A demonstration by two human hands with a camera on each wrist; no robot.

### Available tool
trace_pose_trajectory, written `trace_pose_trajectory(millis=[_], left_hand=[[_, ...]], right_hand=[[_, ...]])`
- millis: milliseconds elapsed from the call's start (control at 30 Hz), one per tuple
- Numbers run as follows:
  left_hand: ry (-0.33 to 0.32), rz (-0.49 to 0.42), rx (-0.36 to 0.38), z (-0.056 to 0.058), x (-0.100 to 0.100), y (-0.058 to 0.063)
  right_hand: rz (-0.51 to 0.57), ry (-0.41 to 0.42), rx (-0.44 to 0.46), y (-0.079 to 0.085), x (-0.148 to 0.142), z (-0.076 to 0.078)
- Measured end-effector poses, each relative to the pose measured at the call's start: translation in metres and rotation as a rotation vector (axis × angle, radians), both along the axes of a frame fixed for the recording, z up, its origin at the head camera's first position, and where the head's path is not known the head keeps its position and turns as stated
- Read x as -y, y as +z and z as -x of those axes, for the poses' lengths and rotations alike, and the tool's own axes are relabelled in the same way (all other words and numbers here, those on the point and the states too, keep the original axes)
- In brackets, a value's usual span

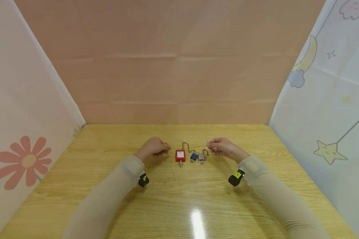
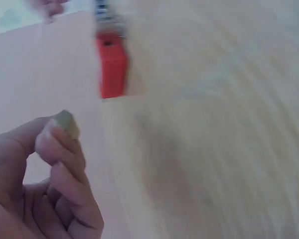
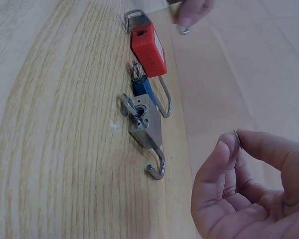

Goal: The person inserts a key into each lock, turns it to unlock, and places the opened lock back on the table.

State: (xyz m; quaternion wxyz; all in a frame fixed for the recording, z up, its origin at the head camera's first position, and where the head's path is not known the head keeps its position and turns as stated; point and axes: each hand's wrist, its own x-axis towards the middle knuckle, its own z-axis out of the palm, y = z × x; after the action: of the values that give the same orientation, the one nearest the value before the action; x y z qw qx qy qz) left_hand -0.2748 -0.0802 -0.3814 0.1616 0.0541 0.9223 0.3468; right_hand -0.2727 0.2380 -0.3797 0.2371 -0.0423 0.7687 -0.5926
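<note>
My left hand (image 1: 155,146) pinches a small brass padlock (image 2: 67,123) between thumb and index finger, left of the red padlock (image 1: 180,154). On the right side, my right hand (image 1: 222,147) holds a thin metal piece (image 3: 237,139) at its fingertips; it is seen edge-on, so its kind is unclear. Between the hands, the red padlock lies beside a blue padlock (image 1: 193,156) and a silver padlock (image 1: 201,156). A raised shackle (image 1: 185,144) shows above the red one. The silver padlock's shackle (image 3: 162,167) stands open, and a key with a ring (image 3: 129,105) sticks out of its keyhole.
All the padlocks lie on a wood-grain table (image 1: 173,196). Behind it hangs a plain pinkish backdrop (image 1: 176,66). Printed sheets flank both sides, with a flower (image 1: 28,161) at left and a star (image 1: 330,152) at right.
</note>
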Motion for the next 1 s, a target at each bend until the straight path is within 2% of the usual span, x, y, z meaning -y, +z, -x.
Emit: trace_pose_trajectory(millis=[100,300,467,767,1000], left_hand=[[0.063,-0.209,0.045,0.002,0.002,0.008],[0.15,-0.571,0.187,-0.004,-0.008,0.02],[0.184,-0.745,0.289,-0.013,-0.02,0.024],[0.207,-0.84,0.378,-0.023,-0.037,0.026],[0.212,-0.772,0.371,-0.027,-0.047,0.026]], right_hand=[[0.002,0.006,-0.005,0.001,0.001,0.0],[0.013,0.021,0.001,0.001,0.002,0.002],[0.013,0.028,-0.001,-0.001,0.002,0.003],[0.009,0.021,-0.004,-0.005,0.001,0.004],[0.008,0.018,-0.003,-0.007,0.001,0.004]])
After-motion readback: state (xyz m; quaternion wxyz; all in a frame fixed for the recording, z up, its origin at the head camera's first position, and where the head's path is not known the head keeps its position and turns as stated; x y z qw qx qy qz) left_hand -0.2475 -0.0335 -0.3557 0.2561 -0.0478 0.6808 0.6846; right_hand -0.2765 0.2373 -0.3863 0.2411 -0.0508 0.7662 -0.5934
